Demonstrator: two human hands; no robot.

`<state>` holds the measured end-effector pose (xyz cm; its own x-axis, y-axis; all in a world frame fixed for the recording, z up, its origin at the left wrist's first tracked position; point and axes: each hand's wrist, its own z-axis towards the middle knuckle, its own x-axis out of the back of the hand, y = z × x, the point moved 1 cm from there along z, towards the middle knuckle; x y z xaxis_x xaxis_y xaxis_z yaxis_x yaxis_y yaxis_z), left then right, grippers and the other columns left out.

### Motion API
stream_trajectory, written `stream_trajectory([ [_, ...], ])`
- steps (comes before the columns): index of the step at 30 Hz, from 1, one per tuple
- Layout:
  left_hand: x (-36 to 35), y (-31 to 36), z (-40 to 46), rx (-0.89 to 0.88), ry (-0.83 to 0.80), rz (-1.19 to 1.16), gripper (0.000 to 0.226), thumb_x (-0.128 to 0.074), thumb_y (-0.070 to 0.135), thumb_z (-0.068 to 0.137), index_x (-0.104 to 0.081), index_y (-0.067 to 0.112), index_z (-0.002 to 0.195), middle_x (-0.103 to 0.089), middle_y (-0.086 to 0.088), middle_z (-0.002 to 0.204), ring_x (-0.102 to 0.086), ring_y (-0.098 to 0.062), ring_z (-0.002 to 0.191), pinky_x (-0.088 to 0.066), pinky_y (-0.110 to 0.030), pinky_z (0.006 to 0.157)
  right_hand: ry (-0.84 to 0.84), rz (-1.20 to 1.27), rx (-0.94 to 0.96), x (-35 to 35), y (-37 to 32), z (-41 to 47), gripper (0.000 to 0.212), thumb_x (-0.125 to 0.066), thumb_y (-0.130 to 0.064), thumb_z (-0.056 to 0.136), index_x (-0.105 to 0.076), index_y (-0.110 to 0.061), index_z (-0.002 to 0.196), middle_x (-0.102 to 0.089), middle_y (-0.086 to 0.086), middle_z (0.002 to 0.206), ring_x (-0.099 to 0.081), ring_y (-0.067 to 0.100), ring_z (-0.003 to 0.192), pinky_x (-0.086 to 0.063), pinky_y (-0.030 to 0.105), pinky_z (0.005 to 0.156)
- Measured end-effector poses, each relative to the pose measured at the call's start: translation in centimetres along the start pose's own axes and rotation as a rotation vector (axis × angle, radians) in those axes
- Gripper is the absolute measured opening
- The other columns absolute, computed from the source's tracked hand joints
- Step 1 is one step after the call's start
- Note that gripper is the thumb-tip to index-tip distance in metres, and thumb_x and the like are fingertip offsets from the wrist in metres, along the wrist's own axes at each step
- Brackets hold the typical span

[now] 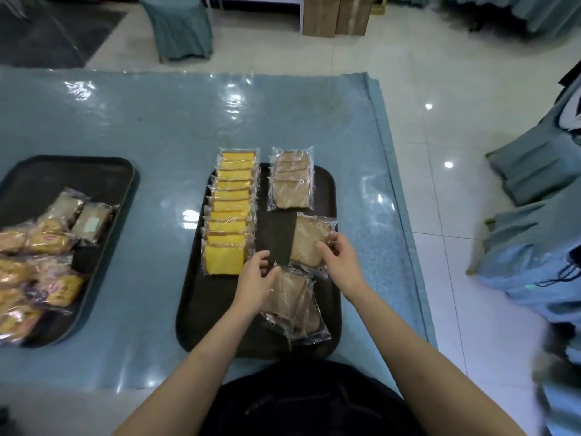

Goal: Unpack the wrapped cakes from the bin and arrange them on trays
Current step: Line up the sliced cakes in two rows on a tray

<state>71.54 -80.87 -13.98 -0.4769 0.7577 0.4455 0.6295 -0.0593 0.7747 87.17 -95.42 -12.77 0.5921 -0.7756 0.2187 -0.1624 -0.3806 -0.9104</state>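
Right hand pinches a brown wrapped cake at its near right edge, over the right side of the centre tray. Left hand is loosely open, fingertips at a small pile of brown cakes on the tray's near end. Yellow cakes overlap in a row on its left; brown stack far right. Left tray holds mixed wrapped cakes.

Yellow cakes, brown cakes, black tray, blue tablecloth
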Motion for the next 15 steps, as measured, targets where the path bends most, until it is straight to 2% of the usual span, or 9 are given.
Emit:
stream_trajectory([
  [6, 1.2, 3.5, 1.8, -0.124, 0.089, -0.034, 0.048, -0.067, 0.029, 0.100, -0.051, 0.026, 0.145, -0.056, 0.003, 0.138, -0.055, -0.011, 0.124, -0.047, -0.030, 0.102, -0.096, 0.027, 0.039, -0.5, -1.5, 0.7, 0.019, -0.060, -0.026, 0.106, -0.065, -0.021, 0.123, -0.074, -0.002, 0.109, -0.071, 0.008, 0.095, -0.057, 0.022, 0.078],
  [8, 1.8, 4.8, 2.5, -0.177, 0.115, -0.014, 0.049, -0.068, 0.032, 0.100, -0.051, 0.027, 0.145, -0.053, 0.006, 0.139, -0.052, -0.010, 0.126, -0.045, -0.033, 0.107, -0.157, 0.001, 0.046, -0.4, -2.0, 0.8, 0.018, -0.059, -0.026, 0.106, -0.067, -0.021, 0.122, -0.074, -0.002, 0.109, -0.072, 0.011, 0.099, -0.058, 0.024, 0.080],
  [11, 2.8, 6.2, 3.7, -0.219, 0.045, 0.001, 0.057, -0.073, 0.040, 0.095, -0.053, 0.029, 0.146, -0.053, 0.012, 0.143, -0.048, -0.007, 0.129, -0.042, -0.033, 0.108, -0.246, -0.073, 0.099, -0.2, -2.4, 1.0, 0.017, -0.059, -0.025, 0.106, -0.070, -0.022, 0.119, -0.074, 0.002, 0.107, -0.071, 0.019, 0.102, -0.060, 0.034, 0.088],
  [13, 3.2, 7.0, 4.3, -0.224, -0.033, 0.014, 0.058, -0.076, 0.041, 0.092, -0.056, 0.030, 0.145, -0.057, 0.012, 0.141, -0.050, -0.007, 0.127, -0.043, -0.034, 0.108, -0.311, -0.073, 0.094, -0.2, -2.8, 0.9, 0.018, -0.059, -0.026, 0.107, -0.070, -0.023, 0.121, -0.074, -0.001, 0.108, -0.071, 0.016, 0.103, -0.060, 0.033, 0.088],
  [15, 3.5, 7.4, 4.9, -0.238, -0.096, 0.025, 0.053, -0.078, 0.037, 0.091, -0.061, 0.026, 0.141, -0.067, 0.012, 0.128, -0.060, -0.005, 0.119, -0.048, -0.036, 0.107, -0.353, -0.068, 0.090, -0.2, -3.3, 0.7, 0.020, -0.060, -0.026, 0.106, -0.070, -0.023, 0.123, -0.075, -0.003, 0.107, -0.072, 0.014, 0.102, -0.061, 0.032, 0.087],
])
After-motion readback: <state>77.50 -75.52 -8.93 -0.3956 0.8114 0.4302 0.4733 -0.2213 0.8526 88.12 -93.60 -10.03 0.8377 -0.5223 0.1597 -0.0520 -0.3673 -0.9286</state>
